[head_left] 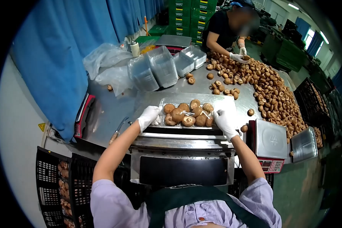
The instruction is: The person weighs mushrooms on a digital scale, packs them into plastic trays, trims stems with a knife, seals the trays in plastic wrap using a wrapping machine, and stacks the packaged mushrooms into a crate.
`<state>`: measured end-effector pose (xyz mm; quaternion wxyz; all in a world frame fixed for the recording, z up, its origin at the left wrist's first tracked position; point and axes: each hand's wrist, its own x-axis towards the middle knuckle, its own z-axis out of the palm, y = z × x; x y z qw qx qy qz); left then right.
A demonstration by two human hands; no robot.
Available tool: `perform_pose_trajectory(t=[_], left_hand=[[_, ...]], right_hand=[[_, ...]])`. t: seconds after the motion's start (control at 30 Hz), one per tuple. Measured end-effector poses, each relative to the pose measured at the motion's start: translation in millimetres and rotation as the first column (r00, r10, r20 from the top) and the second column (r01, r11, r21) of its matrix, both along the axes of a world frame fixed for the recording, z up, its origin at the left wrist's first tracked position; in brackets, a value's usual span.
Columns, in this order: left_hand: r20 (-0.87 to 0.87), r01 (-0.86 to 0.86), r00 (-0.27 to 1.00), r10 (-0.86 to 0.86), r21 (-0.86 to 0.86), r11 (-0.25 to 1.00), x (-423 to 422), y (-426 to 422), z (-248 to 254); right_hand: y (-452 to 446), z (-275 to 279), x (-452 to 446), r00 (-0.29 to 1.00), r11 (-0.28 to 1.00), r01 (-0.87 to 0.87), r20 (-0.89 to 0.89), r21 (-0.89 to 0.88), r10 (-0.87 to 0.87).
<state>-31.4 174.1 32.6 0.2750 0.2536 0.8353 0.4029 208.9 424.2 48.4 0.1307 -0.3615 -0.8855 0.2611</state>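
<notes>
White-gloved hands, left [149,117] and right [226,122], are closing fingers on both ends of a clear, film-wrapped plastic tray [188,113] at centre frame, brown mushrooms [189,120] filling it.

Glossy clear plastic trays [162,67], brushed metal tabletop [114,102], matt blue cloth curtain [51,64], smooth brown mushrooms [177,114]

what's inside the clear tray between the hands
Brown mushrooms, packed close together, with white, shiny streaks across some of them. They cover most of the floor of the tray, so whatever lies beneath them can't be seen.
</notes>
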Motion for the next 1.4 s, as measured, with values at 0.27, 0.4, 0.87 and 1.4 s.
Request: perform_pose_trajectory(t=[0.27,0.4,0.87,1.4], left_hand=[[0.081,-0.177,0.984,0.157,0.443,0.879,99.1,-55.2,49.6],[0.010,-0.245,0.963,0.269,0.445,0.861,166.9,-107.8,20.9],[-0.033,-0.084,0.996,0.080,-0.171,0.982,214.0,-154.4,-3.6],[0.814,-0.245,0.447,-0.371,0.510,0.825,262.1,-170.2,-94.3]], right_hand=[[-63.1,19.9,65.5,0.879,0.995,-0.042,-0.477,-0.091,-0.006],[-117.2,34.7,127.5,0.890,0.995,-0.095,-0.446,0.013,0.091],[-155.7,-16.1,185.4,0.982,0.983,-0.067,0.162,-0.169,0.094],[-183.0,-37.5,204.5,0.890,0.130,-0.165,-0.204,-0.978,-0.407]])
